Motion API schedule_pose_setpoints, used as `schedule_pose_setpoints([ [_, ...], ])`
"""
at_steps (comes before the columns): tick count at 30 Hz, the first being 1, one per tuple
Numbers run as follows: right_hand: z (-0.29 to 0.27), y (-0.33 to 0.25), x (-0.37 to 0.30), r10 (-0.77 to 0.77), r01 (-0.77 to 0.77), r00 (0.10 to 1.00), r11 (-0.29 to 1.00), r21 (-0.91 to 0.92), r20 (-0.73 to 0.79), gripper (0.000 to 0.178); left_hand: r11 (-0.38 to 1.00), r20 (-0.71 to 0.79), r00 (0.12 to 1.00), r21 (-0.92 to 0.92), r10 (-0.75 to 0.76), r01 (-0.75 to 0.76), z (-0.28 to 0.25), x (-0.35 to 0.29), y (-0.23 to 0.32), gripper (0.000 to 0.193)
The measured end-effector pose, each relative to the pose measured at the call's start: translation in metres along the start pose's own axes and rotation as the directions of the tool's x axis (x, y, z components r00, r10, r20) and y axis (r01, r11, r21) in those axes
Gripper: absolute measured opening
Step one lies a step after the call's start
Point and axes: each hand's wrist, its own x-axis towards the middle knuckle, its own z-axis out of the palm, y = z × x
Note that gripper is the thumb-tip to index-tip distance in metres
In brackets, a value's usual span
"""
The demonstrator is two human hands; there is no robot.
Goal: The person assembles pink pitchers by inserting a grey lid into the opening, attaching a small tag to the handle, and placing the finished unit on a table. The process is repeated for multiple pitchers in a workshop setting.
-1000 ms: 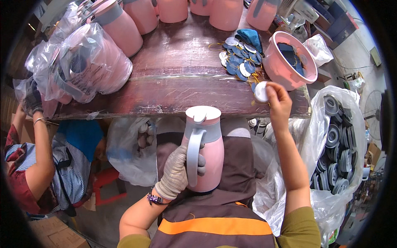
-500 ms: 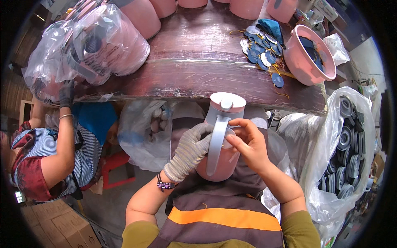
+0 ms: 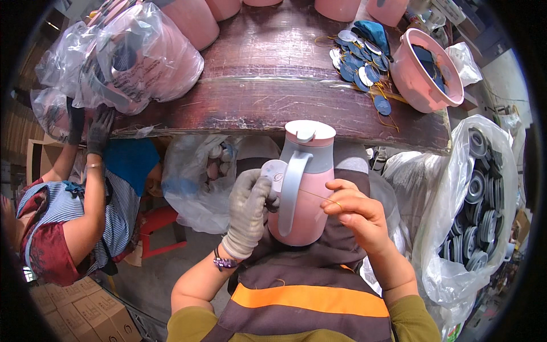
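A pink insulated jug (image 3: 307, 199) with a white lid (image 3: 310, 133) and a pale grey handle (image 3: 292, 196) stands upright at my lap. My left hand (image 3: 246, 211), in a light knit glove, is closed on a round white hang tag (image 3: 274, 174) to the left of the handle. My bare right hand (image 3: 360, 214) pinches the thin gold string (image 3: 322, 196) at the jug's right side. That string stretches across the jug's front from the handle; its run behind the handle is hidden.
On the table (image 3: 250, 102) lie a pile of round blue and white tags (image 3: 359, 60) and a pink tub (image 3: 419, 85). Bagged pink jugs (image 3: 137, 62) stand far left, beside a co-worker's gloved hands (image 3: 98, 130). A plastic sack of dark lids (image 3: 478, 194) is at right.
The tag has passed from my right hand to my left, across the handle. My right hand has drawn back rightward with the string. The co-worker's second hand has come into view.
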Motion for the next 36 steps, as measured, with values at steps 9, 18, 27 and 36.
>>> schedule_pose_setpoints([
  [9, 0.031, -0.003, 0.025, -0.19, 0.176, 0.982, 0.863, -0.473, 0.019, 0.055, 0.19, 0.584, 0.548, 0.561, 0.599, -0.805, -0.006, -0.008, 0.021, 0.023],
  [18, 0.027, -0.015, 0.038, -0.26, 0.247, 0.961, 0.642, -0.726, 0.098, 0.023, 0.495, 0.422, 0.741, 0.558, 0.522, -0.666, -0.004, -0.008, 0.013, 0.016],
  [27, -0.001, -0.004, 0.046, 0.114, -0.168, 0.947, 0.973, -0.158, -0.3, 0.013, 0.877, 0.473, 0.85, 0.479, -0.23, -0.029, 0.002, -0.017, 0.01, 0.028],
  [36, -0.044, -0.023, 0.053, 0.128, -0.129, 0.991, 0.829, -0.545, -0.039, 0.024, 0.884, 0.512, 0.852, 0.443, -0.112, -0.15, -0.001, -0.02, -0.001, 0.027],
])
